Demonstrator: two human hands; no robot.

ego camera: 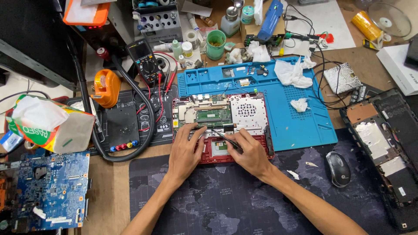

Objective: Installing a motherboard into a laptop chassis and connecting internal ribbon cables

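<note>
Dark desk mat (226,200) with a map print is covering the near middle of the table, and a blue work mat (300,117) is lying just beyond it toward the far right. An opened red laptop (222,126), insides showing, is sitting at the centre, overlapping both mats. A second opened laptop shell (383,143) is lying at the right edge, and a blue circuit board (50,189) is sitting near left. A tissue pack (48,122) is lying on the left, above that board. A multimeter (146,61) is standing far left of centre, with an orange tool (106,87) just left of it. A green cup (216,43) is standing far centre. A mouse (338,169) is resting near right on the dark mat. The left hand (187,152) is lying over the laptop's near left part, fingers loosely spread and touching the board area, holding nothing visible. The right hand (248,150) is pinching thin tweezers (224,137), tips pointing left onto the laptop near the left fingertips.
</note>
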